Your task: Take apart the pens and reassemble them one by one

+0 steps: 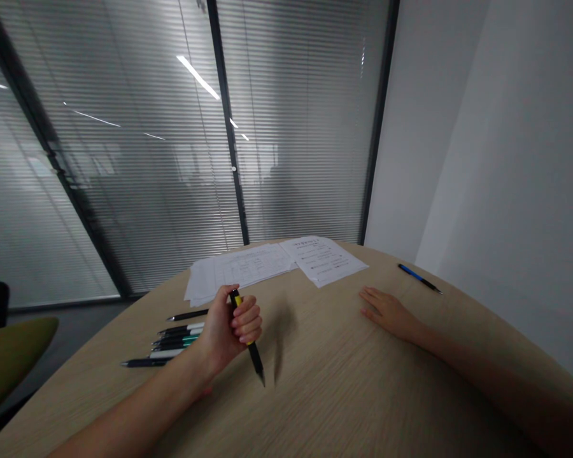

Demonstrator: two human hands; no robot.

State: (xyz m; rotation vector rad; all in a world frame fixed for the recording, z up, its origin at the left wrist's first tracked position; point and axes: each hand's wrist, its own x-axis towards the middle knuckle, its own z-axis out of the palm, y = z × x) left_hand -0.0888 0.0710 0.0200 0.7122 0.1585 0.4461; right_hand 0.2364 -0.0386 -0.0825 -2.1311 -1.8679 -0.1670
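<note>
My left hand (236,324) is closed around a black and yellow pen (256,361), its fingers wrapped about the barrel and the thumb near the top end. The pen tilts with its pointed tip down, above the tabletop. My right hand (384,313) lies flat on the table with its fingers stretched toward the left, holding nothing. A blue and black pen (417,277) rests beyond it to the right. Behind my left wrist lies a row of several pens (174,340), black, white and green, partly hidden by the forearm.
Printed paper sheets (241,267) lie at the far side of the wooden table (325,381), with another printed sheet (322,259) overlapping at their right. A chair (14,350) with a green seat stands at the left. Glass panels with blinds and a white wall (516,191) border the table.
</note>
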